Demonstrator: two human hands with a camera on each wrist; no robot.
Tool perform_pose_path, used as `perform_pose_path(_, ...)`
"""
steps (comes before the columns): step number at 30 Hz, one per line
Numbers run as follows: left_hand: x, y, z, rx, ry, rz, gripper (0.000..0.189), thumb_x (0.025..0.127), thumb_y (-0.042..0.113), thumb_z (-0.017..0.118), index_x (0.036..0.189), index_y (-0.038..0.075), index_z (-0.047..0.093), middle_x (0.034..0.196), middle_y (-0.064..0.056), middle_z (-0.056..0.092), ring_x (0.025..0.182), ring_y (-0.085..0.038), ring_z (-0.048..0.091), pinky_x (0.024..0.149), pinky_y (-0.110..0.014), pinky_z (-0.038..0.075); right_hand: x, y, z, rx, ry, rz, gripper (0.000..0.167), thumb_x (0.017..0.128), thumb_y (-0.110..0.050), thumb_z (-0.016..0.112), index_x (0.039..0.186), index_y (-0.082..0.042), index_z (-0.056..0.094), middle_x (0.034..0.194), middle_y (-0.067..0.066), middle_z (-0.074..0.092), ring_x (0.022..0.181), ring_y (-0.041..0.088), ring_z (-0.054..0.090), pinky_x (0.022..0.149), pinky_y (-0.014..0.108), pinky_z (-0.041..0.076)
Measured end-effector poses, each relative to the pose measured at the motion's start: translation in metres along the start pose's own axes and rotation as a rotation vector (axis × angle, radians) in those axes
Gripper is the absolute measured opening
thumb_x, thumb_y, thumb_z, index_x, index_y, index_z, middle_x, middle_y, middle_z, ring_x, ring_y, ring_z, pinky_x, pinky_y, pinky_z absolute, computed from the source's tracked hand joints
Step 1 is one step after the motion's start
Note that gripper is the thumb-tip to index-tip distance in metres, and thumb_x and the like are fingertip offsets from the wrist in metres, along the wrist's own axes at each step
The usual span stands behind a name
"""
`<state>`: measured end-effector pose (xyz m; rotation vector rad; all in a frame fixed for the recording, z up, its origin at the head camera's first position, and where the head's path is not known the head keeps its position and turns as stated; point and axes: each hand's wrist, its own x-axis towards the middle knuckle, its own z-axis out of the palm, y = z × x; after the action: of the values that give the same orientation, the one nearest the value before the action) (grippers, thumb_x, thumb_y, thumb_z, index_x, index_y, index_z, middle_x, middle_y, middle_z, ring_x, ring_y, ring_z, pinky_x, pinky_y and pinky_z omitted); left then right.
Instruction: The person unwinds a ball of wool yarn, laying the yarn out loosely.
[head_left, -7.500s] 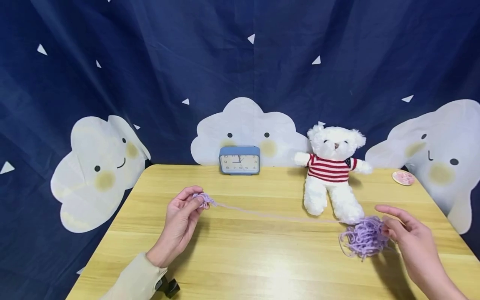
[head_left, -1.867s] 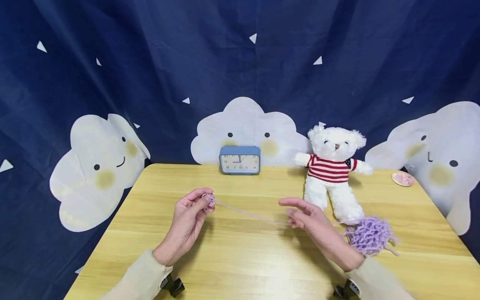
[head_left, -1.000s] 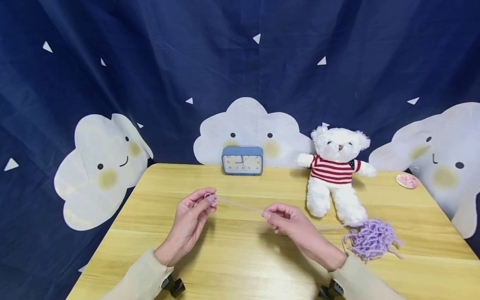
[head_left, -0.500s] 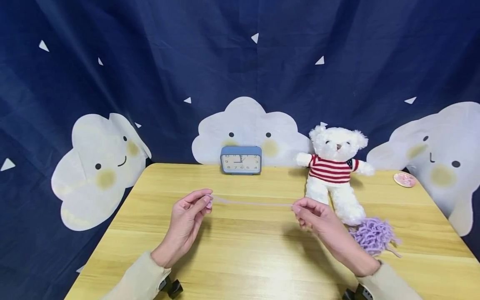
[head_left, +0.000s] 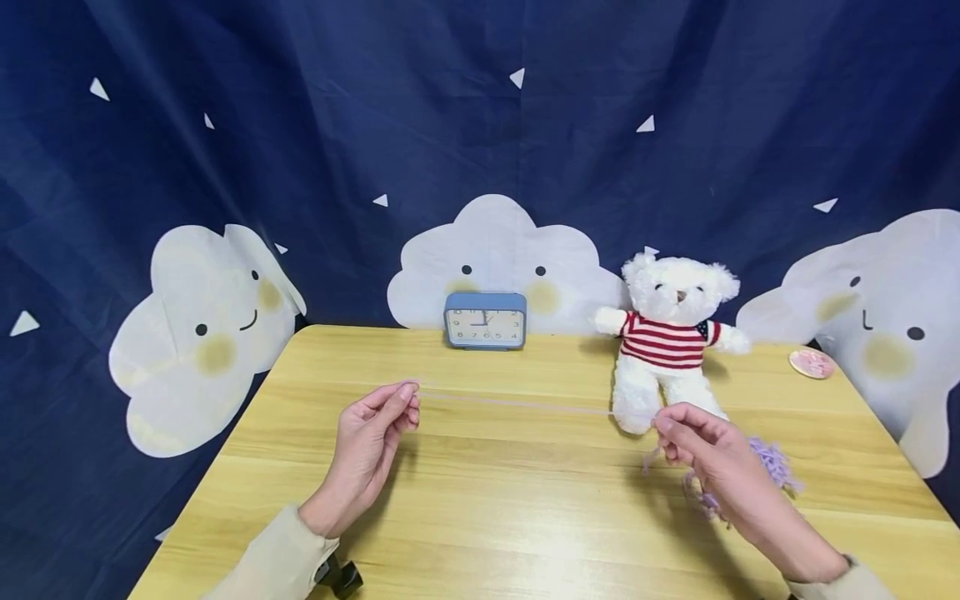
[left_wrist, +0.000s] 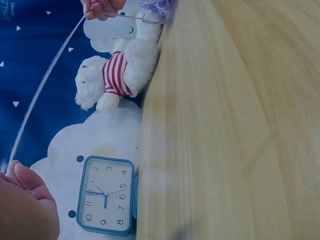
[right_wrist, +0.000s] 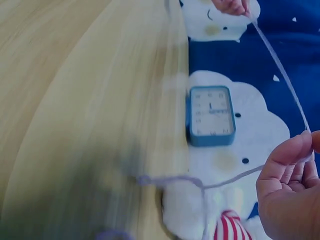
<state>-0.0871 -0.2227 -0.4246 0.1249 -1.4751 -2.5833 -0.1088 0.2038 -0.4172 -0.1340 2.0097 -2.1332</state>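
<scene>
A thin strand of lilac yarn [head_left: 517, 404] runs taut between my two hands above the wooden table. My left hand [head_left: 367, 450] pinches one end of it between thumb and fingers, at the left of the head view. On the right, my right hand [head_left: 723, 471] pinches the strand, in front of the white teddy bear's legs. From that hand a loose length hangs down, seen as yarn [right_wrist: 227, 182] in the right wrist view. The heap of lilac yarn [head_left: 780, 467] lies on the table behind my right hand, which hides much of it.
A white teddy bear [head_left: 663, 342] in a red-striped sweater sits at the back right. A blue clock [head_left: 486, 322] stands at the back middle. A round pink disc [head_left: 812, 363] lies near the right corner. Behind the table [head_left: 480, 517] hangs a dark blue curtain [head_left: 330, 150].
My right hand left the yarn heap, came in close to my left hand, then drew back right, lengthening the taut strand. The small lilac bunch in my left fingers has drawn out of view.
</scene>
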Motion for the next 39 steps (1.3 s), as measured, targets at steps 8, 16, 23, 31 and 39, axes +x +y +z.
perform_pose_path(8,-0.003,-0.003,-0.001,0.076,-0.107,-0.033,0.026,0.109,0.002,0.065,0.128,-0.016,0.07,0.104,-0.017,0.08,0.089,-0.022,0.08,0.075,-0.029,0.067,-0.01,-0.002,-0.034,-0.054,0.006,-0.023,0.016,0.113,-0.004,0.057,0.11,-0.005,0.073,0.09,0.0,0.067,0.079,0.012,0.06,0.069,0.026,0.054)
perform_pose_path(16,-0.003,-0.007,0.006,0.127,-0.189,-0.067,0.036,0.114,0.01,0.06,0.136,-0.018,0.061,0.116,-0.021,0.079,0.104,-0.03,0.079,0.084,-0.038,0.067,-0.018,-0.006,-0.074,-0.162,-0.033,-0.015,0.018,0.114,-0.006,0.055,0.111,-0.005,0.072,0.08,-0.002,0.058,0.072,0.019,0.052,0.065,0.035,0.045)
perform_pose_path(23,-0.002,-0.014,0.014,0.176,-0.115,-0.026,0.028,0.106,0.002,0.07,0.125,-0.019,0.068,0.103,-0.019,0.081,0.089,-0.028,0.081,0.072,-0.033,0.067,-0.022,-0.006,-0.105,-0.247,-0.043,-0.005,0.019,0.114,-0.005,0.054,0.11,-0.004,0.072,0.081,-0.004,0.06,0.073,0.017,0.054,0.064,0.032,0.049)
perform_pose_path(31,-0.001,-0.023,0.025,0.155,-0.114,-0.045,0.003,0.102,-0.002,0.073,0.1,-0.002,0.074,0.089,-0.015,0.079,0.075,-0.022,0.076,0.071,-0.03,0.066,-0.02,-0.009,-0.137,-0.414,0.016,0.017,0.021,0.116,-0.01,0.053,0.107,-0.011,0.072,0.079,-0.005,0.055,0.075,0.017,0.054,0.07,0.027,0.044)
perform_pose_path(39,0.0,-0.036,0.04,0.137,-0.168,-0.138,0.023,0.107,0.007,0.071,0.117,-0.014,0.072,0.096,-0.016,0.079,0.08,-0.022,0.076,0.078,-0.03,0.065,-0.021,0.001,-0.162,-0.488,-0.024,-0.04,0.025,0.116,-0.004,0.05,0.111,-0.008,0.074,0.08,-0.004,0.055,0.076,0.016,0.055,0.07,0.025,0.045)
